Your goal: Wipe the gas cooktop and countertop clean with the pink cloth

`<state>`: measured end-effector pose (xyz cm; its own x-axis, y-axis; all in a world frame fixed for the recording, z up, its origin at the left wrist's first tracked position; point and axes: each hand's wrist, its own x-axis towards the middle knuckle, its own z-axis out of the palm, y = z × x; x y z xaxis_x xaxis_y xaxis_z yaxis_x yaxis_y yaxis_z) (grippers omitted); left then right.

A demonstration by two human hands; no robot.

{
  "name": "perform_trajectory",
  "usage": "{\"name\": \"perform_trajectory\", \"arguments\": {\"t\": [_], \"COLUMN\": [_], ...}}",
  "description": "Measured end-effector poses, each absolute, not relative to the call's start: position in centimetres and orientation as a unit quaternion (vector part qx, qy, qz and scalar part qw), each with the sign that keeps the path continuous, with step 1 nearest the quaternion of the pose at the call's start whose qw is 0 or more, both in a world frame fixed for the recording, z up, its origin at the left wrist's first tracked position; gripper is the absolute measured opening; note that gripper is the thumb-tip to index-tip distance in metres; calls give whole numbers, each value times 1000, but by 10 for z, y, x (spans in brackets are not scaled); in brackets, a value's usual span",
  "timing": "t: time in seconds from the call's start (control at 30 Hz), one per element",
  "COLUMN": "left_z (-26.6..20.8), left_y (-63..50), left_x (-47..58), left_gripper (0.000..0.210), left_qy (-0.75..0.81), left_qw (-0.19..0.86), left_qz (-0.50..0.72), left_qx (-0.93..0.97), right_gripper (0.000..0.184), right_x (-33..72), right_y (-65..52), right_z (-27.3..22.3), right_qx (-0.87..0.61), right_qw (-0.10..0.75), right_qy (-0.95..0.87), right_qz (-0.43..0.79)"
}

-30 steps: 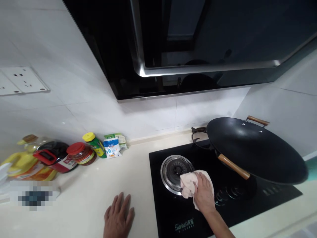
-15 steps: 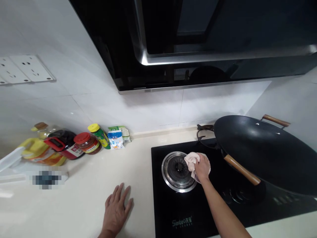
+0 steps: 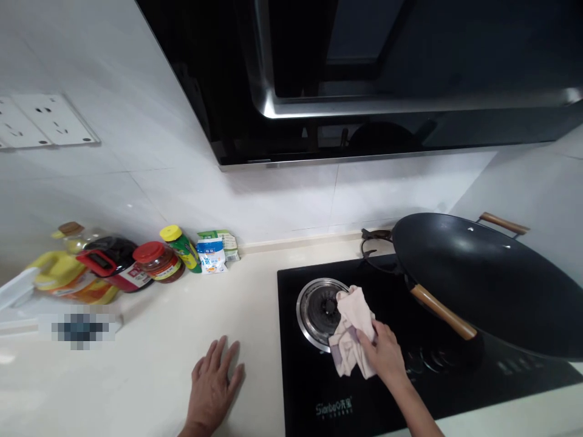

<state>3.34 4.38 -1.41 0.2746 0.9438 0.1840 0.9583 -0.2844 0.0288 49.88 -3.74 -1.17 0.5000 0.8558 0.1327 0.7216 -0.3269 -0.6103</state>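
**Right hand (image 3: pixel 387 352) grips a pale cloth (image 3: pixel 354 315) at the burner's rim**

The cloth lies bunched on the left part of the black hob (image 3: pixel 303 382), overlapping the right side of the round burner (image 3: pixel 323 312) and its metal ring. Most of it spreads leftward beyond the fingertips in loose folds, with purplish patches showing. The right hand's thumb and fingers are drawn together on the cloth's right side, the thumb uppermost.

Beyond the hob's left edge, the left hand (image 3: pixel 213 385) rests palm down on the pale counter (image 3: pixel 255 303), its fingers spread and well apart from the cloth.

A large black wok (image 3: pixel 483 279) sits tilted over the hob's right part, its wooden handle (image 3: pixel 444 312) angled toward the right hand. A black pan support (image 3: pixel 380 261) stands at the hob's back edge, just left of the wok.

Along the counter's back edge, right to left, come a blue-and-white packet (image 3: pixel 211 256), a green container with a yellow cap (image 3: pixel 184 249), a red-lidded jar (image 3: pixel 161 264) and a dark jug (image 3: pixel 121 258). A black range hood (image 3: pixel 364 136) overhangs the hob.
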Motion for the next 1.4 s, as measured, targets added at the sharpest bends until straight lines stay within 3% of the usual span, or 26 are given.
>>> {"name": "perform_trajectory", "arguments": {"t": [0.2, 0.33, 0.63, 0.93, 1.23, 1.4], "left_z": [-13, -11, -18, -21, -13, -12], "left_y": [43, 40, 41, 47, 50, 50], "left_x": [33, 34, 31, 27, 30, 32], "left_gripper": [54, 53, 53, 55, 58, 58], "left_qy": [-593, -594, -591, -589, -603, -599], "left_qw": [43, 46, 54, 70, 61, 65], "left_qz": [-66, -62, -72, -72, -53, -69], "left_qx": [-802, -800, -802, -802, -794, -795], "right_gripper": [52, 54, 62, 58, 51, 50], "right_x": [479, 493, 506, 443, 379, 360], "right_y": [-25, 22, 126, 172, 118, 65], "right_z": [-26, -17, 53, 80, 97, 81], "right_qx": [-817, -844, -811, -713, -617, -612], "right_qw": [342, 273, 73, 65, 60, 89], "right_qy": [-464, -461, -555, -676, -770, -775], "right_qz": [21, 21, 172, 175, 149, 129]}}
